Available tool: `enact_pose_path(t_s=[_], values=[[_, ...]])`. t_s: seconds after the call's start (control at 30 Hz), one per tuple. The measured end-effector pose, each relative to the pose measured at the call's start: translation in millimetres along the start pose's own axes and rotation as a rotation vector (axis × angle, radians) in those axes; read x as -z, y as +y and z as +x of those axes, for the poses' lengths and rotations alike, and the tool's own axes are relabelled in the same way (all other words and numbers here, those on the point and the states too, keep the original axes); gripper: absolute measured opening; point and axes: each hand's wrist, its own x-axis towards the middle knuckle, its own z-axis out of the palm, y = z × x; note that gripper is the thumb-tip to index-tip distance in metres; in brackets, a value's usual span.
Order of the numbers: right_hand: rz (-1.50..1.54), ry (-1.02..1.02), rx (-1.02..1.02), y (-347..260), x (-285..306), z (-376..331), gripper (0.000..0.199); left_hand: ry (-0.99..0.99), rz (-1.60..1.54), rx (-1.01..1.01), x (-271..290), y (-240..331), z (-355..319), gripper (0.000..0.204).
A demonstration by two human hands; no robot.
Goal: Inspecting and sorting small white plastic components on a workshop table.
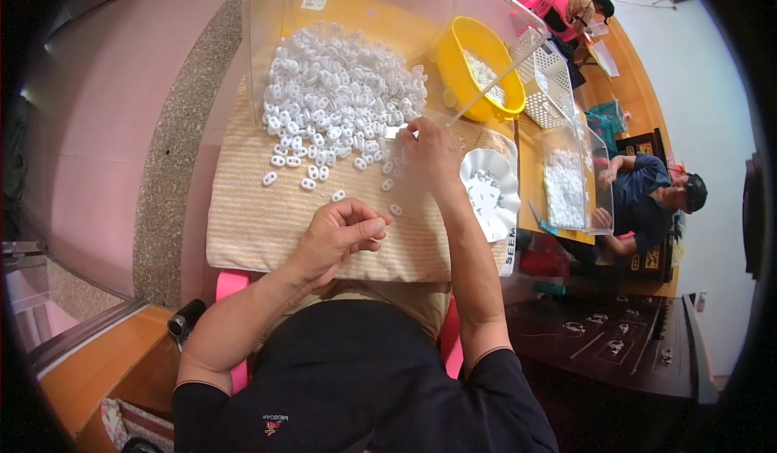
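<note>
Beyond and a little to the left of the right hand (431, 152), one heap of white two-holed ovals (344, 81), lying in the head view mostly between the walls of a clear bin (261, 44) and spreading out toward the hands onto a striped cloth (259, 230); long axes pointing every way. Right hand: the nearer to the heap, at its near right edge, thumb and fingers bent inward, fingertips down among the outlying pieces; whether anything is gripped, cannot be told. Left hand (344, 234): lower and to the left, apart from the right, clear of the heap, thumb tip drawn up to the curled fingers; any small piece between them is too small to make out. Loose oval (396, 209), one: just beyond the left fingertips and slightly to their right, near side of the right hand, untouched, its long axis seeming to slant from far left to near right; the left hand is the nearer. Scalloped white dish (506, 174), one: just right of the right forearm, holding small white parts. Yellow basin (455, 52), one: beyond the right hand and to its right, white parts inside. Perforated white basket (554, 113), one: further right, past the basin.
</note>
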Motion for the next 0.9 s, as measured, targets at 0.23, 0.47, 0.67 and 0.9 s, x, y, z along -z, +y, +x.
enact_pose_path(t_s=[0.23, 0.47, 0.67, 0.9], values=[[-0.019, 0.001, 0.106, 3.7, 2.6, -5.8, 0.024, 0.016, 0.013, -0.009, -1.2, -1.4, -1.0, 0.012], [-0.024, 0.004, 0.149, -1.2, -0.7, -12.8, 0.024, 0.011, 0.013, -0.010, -2.4, -2.0, -2.0, 0.012], [-0.062, 0.020, 0.221, -8.0, -0.1, -22.6, 0.022, 0.017, 0.009, -0.025, 0.7, -3.1, 0.5, 0.012], [-0.116, 0.008, 0.273, 3.0, -2.5, -29.0, 0.016, 0.054, 0.029, -0.028, 0.3, -1.8, 1.1, 0.010]])
